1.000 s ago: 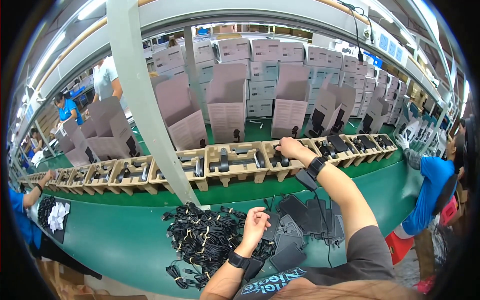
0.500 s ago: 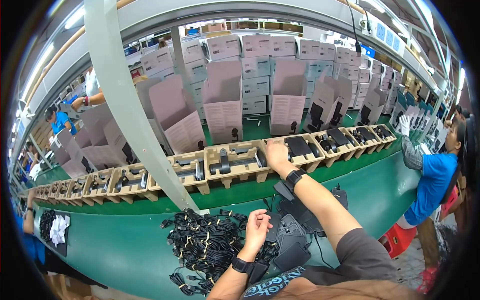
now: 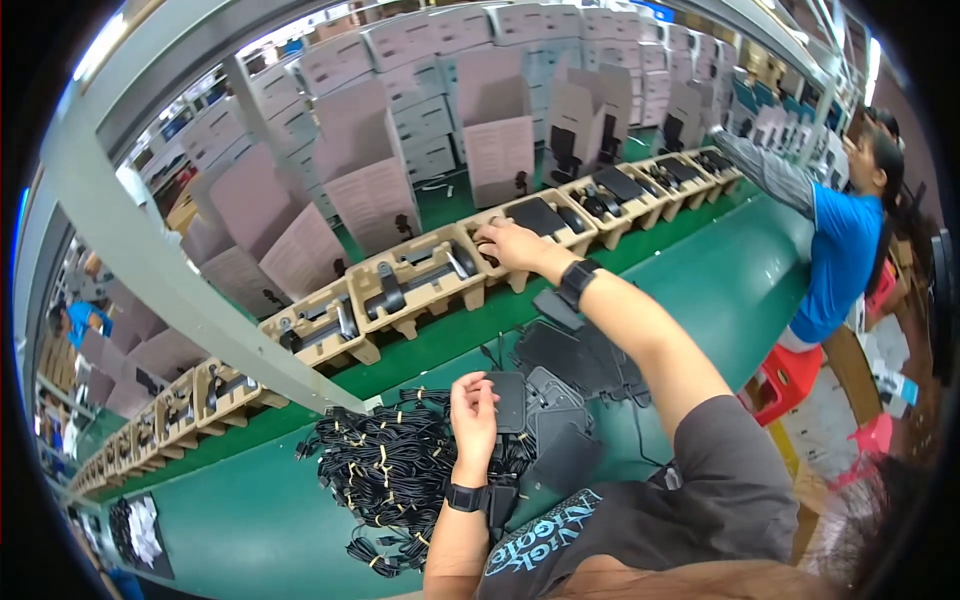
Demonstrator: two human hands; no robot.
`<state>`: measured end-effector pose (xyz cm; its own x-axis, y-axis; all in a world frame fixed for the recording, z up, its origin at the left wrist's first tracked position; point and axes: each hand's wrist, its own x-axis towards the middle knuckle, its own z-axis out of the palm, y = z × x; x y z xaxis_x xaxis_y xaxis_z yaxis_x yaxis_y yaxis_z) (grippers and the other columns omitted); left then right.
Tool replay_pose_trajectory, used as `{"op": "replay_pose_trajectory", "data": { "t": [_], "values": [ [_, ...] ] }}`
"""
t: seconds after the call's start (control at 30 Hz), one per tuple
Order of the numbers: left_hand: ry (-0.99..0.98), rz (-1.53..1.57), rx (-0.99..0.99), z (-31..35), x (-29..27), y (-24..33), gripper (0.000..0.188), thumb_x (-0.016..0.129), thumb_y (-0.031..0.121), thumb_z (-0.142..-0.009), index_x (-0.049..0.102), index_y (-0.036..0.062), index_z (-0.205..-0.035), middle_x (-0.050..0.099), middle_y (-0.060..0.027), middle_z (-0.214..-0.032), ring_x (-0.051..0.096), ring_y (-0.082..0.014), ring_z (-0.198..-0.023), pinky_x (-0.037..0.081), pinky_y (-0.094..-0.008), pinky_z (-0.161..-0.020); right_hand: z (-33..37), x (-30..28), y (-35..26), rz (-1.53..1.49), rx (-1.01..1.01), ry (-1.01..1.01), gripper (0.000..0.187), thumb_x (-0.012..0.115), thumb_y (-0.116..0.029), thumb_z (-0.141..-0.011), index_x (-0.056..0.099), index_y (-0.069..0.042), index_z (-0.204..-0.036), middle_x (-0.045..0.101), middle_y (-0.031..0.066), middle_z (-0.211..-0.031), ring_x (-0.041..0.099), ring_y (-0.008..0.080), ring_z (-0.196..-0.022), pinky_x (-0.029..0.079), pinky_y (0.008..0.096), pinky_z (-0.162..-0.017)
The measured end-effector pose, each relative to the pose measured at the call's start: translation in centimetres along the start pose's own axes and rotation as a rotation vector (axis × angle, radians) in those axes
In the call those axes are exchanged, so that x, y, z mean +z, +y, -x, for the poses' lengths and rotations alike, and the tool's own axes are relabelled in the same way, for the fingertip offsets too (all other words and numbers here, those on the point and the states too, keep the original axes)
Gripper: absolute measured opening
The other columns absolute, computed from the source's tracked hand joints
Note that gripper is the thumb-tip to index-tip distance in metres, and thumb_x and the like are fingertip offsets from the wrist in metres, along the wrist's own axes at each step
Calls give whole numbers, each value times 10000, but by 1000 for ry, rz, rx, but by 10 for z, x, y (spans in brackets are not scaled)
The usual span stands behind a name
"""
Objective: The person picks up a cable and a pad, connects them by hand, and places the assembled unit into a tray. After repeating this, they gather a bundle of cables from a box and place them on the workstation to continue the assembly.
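Cables [image 3: 383, 465] were heaped on green bench [image 3: 255, 510]. Left hand [image 3: 473, 412] was held loosely open, fingers curled, beside flat black plates [image 3: 562, 456]. Right hand [image 3: 508, 246] was positioned in tan tray [image 3: 518, 281], beside black slab [image 3: 537, 214]; grip couldn't be told. Open cartons [image 3: 370, 205] were lined up behind.

Light: bright, even | Source: tube lights [image 3: 101, 47] high above the green table [image 3: 240, 510] | Glare: pale sheen, table's right part | Distortion: table's edges bowed, rim black | Blur: hair [image 3: 868, 520] right of table

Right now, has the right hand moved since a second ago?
Yes: the right hand has shifted left, toward the tan tray's left end.
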<state>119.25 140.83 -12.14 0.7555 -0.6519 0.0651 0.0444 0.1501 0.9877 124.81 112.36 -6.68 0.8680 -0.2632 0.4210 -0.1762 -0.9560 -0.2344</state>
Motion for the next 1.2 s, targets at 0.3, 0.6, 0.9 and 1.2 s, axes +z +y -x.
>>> {"op": "replay_pose_trajectory", "data": {
  "t": [0.3, 0.6, 0.9, 1.2],
  "values": [
    [-67, -1022, 463, 16, -5, 1, 396, 633, 55, -709, 483, 34, -1075, 407, -179, -1205, 403, -349, -1095, 297, -406, -960, 164, -145, 34, 283, 424, -348, 369, 599, -375, -765, 563, -106, -1016, 619, 147, -886, 583, 322, -849, 463, 413, -714],
    [-130, -883, 277, 23, -12, 10, 503, 678, 14, -669, 472, 53, -1126, 291, -187, -1336, 343, -347, -1206, 338, -367, -983, 227, -94, 57, 285, 832, -340, 812, 670, -558, -622, 413, -10, -1163, 483, 186, -1062, 489, 321, -1023, 461, 404, -797],
    [-149, -861, 283, 18, -20, 6, 483, 675, 24, -673, 485, 40, -1116, 304, -215, -1314, 350, -375, -1177, 352, -394, -956, 216, -72, 61, 278, 917, -286, 812, 726, -541, -566, 430, 25, -1067, 492, 200, -1038, 501, 328, -995, 462, 390, -793],
    [-148, -895, 332, 20, -32, 1, 455, 643, 21, -705, 476, 60, -1126, 310, -223, -1308, 343, -376, -1189, 333, -389, -978, 212, -70, 56, 159, 1023, -282, 835, 762, -520, -537, 456, 40, -1076, 527, 195, -1056, 534, 314, -997, 455, 358, -825]
  ]
}}
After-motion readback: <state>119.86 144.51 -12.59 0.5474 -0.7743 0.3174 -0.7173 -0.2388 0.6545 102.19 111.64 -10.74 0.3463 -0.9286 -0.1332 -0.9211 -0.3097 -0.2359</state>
